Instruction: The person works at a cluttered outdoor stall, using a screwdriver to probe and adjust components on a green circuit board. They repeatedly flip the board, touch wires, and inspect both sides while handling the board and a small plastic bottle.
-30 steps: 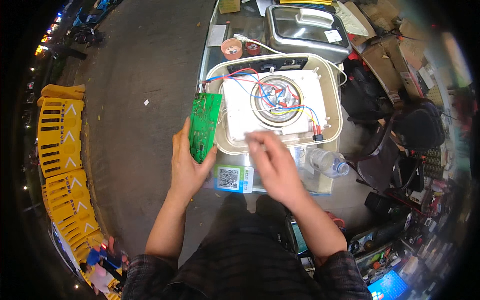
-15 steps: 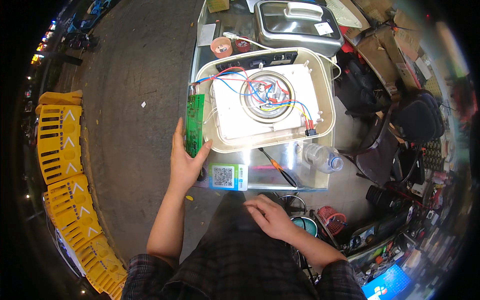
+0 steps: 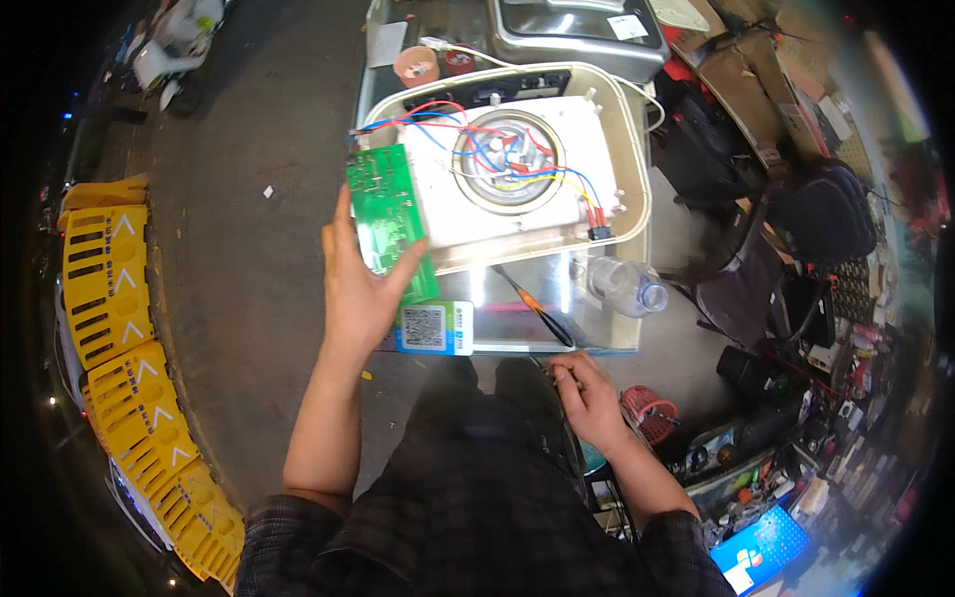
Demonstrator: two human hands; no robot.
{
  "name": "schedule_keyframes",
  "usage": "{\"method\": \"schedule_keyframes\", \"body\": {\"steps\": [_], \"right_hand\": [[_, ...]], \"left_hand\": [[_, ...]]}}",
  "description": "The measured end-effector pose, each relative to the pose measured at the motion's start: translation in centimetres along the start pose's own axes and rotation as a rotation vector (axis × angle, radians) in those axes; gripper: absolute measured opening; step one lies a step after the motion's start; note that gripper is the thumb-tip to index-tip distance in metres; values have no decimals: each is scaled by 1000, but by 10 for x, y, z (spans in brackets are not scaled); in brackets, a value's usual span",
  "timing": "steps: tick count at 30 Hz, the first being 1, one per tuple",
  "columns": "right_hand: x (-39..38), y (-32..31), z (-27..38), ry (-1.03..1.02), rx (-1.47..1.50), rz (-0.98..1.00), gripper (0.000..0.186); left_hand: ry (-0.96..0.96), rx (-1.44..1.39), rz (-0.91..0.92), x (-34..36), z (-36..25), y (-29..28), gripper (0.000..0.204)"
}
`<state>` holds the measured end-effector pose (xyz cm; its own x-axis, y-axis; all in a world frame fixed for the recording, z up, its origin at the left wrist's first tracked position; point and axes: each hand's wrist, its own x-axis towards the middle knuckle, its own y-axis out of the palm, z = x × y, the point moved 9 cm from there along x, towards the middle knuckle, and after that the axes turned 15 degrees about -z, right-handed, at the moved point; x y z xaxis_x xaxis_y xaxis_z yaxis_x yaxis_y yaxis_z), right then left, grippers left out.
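Observation:
My left hand [image 3: 356,284] grips a green circuit board [image 3: 383,204] by its long edges, thumb on the right side and fingers on the left. The board is tilted so its face shows, at the left side of a cream appliance housing [image 3: 640,184]. Red and blue wires [image 3: 438,107] run from the board's top end into the housing, across a white panel with a round metal part [image 3: 463,169]. My right hand [image 3: 592,403] is by the table's front edge with its fingers curled together. Whatever is at its fingertips is too small to make out.
On the glass-topped table [image 3: 497,328] lie an orange-and-black screwdriver [image 3: 542,313], a clear plastic bottle [image 3: 625,287] and a printed card [image 3: 426,328]. A pink bowl [image 3: 416,68] and a steel lidded pan [image 3: 587,45] stand behind the housing. Chairs [image 3: 761,269] are at right, yellow barriers [image 3: 107,279] at left.
My left hand has turned the circuit board so more of its face shows. My right hand has moved right and up toward the table edge, its fingers now more curled. The view has shifted slightly.

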<state>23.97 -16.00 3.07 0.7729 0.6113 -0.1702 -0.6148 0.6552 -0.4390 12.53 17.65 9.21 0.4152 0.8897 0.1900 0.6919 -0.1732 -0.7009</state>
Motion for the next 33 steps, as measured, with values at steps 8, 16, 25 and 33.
{"method": "schedule_keyframes", "body": {"steps": [8,16,25,33], "right_hand": [[4,-57,-69,299,97,-367,13],[5,-28,-39,45,-105,-123,18],[31,36,3,-403,-630,-41,48],[33,34,-6,-298,-503,-43,37]], "left_hand": [[-200,-154,50,-1,29,-9,83],[-276,-63,-3,-37,100,-43,44],[-528,-467,77,-75,121,-18,33],[-590,-287,22,-116,177,-46,29]]}}
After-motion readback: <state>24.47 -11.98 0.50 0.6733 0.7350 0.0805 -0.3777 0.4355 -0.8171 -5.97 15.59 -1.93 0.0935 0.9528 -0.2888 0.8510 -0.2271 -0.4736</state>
